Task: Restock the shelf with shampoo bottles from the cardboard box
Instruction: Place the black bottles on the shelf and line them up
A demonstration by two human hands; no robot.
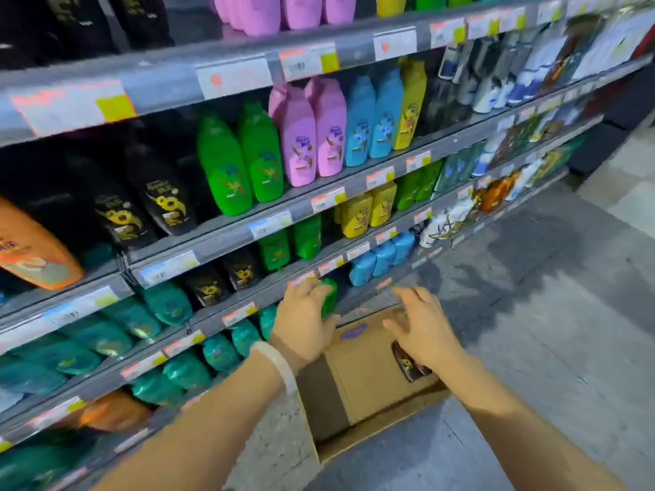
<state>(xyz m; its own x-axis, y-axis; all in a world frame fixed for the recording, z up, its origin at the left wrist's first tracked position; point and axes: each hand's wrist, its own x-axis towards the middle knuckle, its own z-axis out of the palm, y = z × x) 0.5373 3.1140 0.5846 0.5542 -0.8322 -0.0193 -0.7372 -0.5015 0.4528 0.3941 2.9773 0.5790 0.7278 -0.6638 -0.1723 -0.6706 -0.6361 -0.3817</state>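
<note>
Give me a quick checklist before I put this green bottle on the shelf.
1. Left hand grips the green bottle: ok.
2. Right hand free, fingers spread above the cardboard box: ok.
3. Bottle upright: cannot tell, the picture is blurred.
4. Open slot among matching small green bottles on the shelf above: cannot tell.
5. Box still holds stock: ok, a dark bottle shows inside.

Packed bottles [244,161] fill the shelf [227,239] rows on the frame's left. At lower centre, the open cardboard box [358,388] blocks the floor; bare floor [553,313] lies at right.
</note>
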